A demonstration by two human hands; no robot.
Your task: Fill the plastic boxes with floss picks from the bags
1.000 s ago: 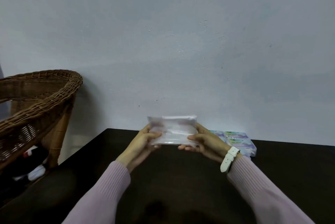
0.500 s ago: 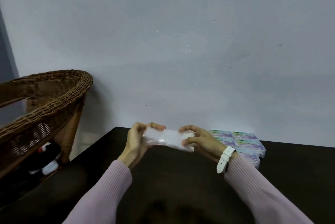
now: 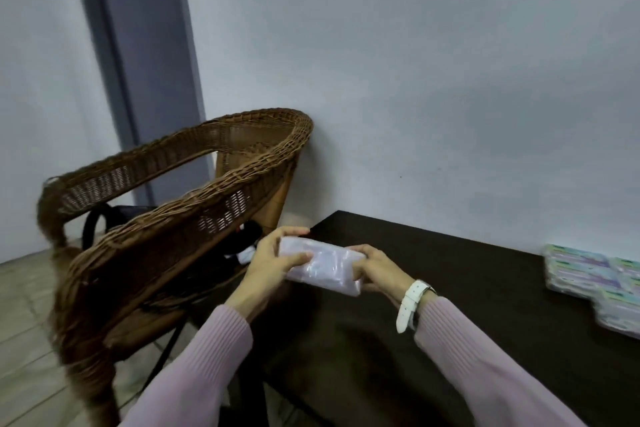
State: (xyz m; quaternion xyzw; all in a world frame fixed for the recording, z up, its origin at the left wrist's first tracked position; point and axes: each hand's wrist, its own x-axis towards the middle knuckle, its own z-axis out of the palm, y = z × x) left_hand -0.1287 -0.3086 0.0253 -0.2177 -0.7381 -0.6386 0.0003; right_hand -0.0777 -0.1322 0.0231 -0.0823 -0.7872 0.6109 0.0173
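Holding a clear plastic bag (image 3: 323, 269) at both ends, two hands hover over the near left corner of a dark table (image 3: 467, 305). Nearest the camera: two pale pink ribbed sleeves (image 3: 204, 367) coming up from the bottom edge. White watch strap (image 3: 410, 305) on the right wrist, buckle end hanging loose.

Left hand (image 3: 273, 265): thumb laid flat along the top face of the bag, fingers curled round its far left end. Closed on the bag. Right hand (image 3: 379, 271): fingers folded over the right end, thumb underneath or behind; also closed on the bag. Bag is off the table surface, gripped in the air between the hands.

Bag's long axis runs left to right, left end a little higher and farther off, right end lower and nearer. Broad face turned up toward the camera. Contents read only as a pale, whitish-lilac mass through the film; single picks not distinguishable. Blurred.

Left of the hands: a wicker chair (image 3: 180, 191), brown, curved rim, close beside the table's left edge. Dark items with a bit of red and white (image 3: 242, 243) sit on its seat, partly hidden by the left hand and the chair arm; cannot tell what they are.

Right, well apart from the hands: flat plastic boxes (image 3: 588, 274) with green and purple labels, clustered at the table's far right, running out of frame.

Beyond: plain pale wall (image 3: 415, 80); grey door frame (image 3: 145, 73) at upper left; tiled floor (image 3: 24, 322) below the chair.
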